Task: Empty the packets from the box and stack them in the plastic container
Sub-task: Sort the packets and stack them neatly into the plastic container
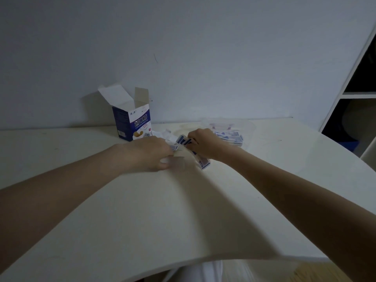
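A blue and white box [134, 123] stands upright with its top flaps open at the back of the white table [162, 210]. Loose blue and white packets [184, 140] lie between my hands. My left hand [150, 154] rests on the pile, fingers curled over a packet. My right hand [203, 144] grips a few packets, and one packet [203, 162] sticks out below it. Behind my right hand sits the clear plastic container [247, 127] with several stacked packets [232, 137] inside.
A plain wall rises right behind the table. A white shelf unit [354, 94] with dark compartments stands at the far right. The table's curved front edge runs close to my body.
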Demonstrator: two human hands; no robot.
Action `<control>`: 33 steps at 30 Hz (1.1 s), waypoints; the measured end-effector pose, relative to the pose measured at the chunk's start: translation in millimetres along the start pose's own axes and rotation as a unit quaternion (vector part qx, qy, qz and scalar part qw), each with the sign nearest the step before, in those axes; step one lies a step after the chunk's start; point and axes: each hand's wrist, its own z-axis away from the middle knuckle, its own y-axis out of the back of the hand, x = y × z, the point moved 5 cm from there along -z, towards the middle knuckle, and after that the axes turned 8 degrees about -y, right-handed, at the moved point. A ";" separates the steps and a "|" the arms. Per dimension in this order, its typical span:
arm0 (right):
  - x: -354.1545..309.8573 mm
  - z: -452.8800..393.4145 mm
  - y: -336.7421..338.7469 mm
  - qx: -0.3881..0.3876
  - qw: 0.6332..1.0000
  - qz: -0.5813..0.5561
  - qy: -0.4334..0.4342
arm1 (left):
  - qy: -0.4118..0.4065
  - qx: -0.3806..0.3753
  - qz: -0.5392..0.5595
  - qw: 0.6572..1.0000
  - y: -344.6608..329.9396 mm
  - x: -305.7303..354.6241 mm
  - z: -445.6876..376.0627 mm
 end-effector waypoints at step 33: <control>2.7 6.2 0.1 -0.139 0.915 -0.376 -0.045 | 0.164 0.185 0.478 0.842 25.2 -25.3 -14.1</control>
